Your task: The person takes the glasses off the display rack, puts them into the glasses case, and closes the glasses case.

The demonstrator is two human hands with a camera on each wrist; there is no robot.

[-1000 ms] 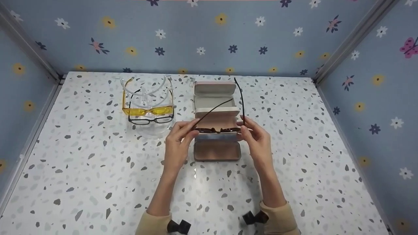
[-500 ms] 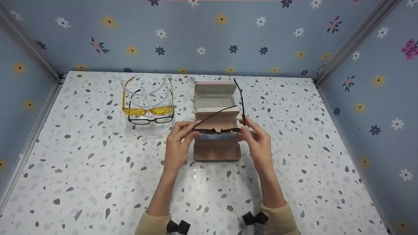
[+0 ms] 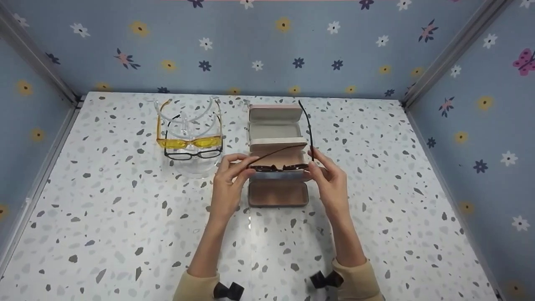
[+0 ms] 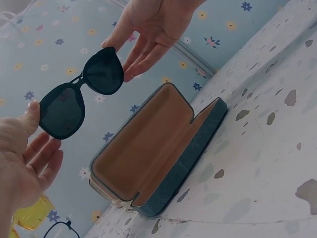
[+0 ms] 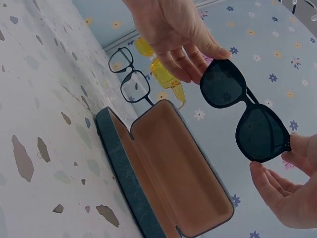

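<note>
Dark sunglasses (image 3: 278,168) are held up by both hands above an opened teal glasses case (image 4: 171,186) with brown lining. At one end of the frame, my left hand (image 3: 227,184) pinches the rim between thumb and fingers. My right hand (image 3: 332,184) pinches the other end the same way. In the head view the left temple slants inward across the lenses' far side, while the right temple (image 3: 308,125) points straight back. Both lenses (image 5: 262,131) face the wrist cameras.
Behind the teal case stands another opened case (image 3: 273,130) with pale lining. To the left, a clear display stand (image 3: 184,125) carries yellow-lensed glasses (image 3: 190,142) and black-framed glasses (image 3: 193,155). Flowered panels (image 3: 259,46) enclose the speckled tabletop (image 3: 397,167).
The left temple of the sunglasses has swung inward, lowering toward the lenses. The right temple and both hands stay almost where they were.
</note>
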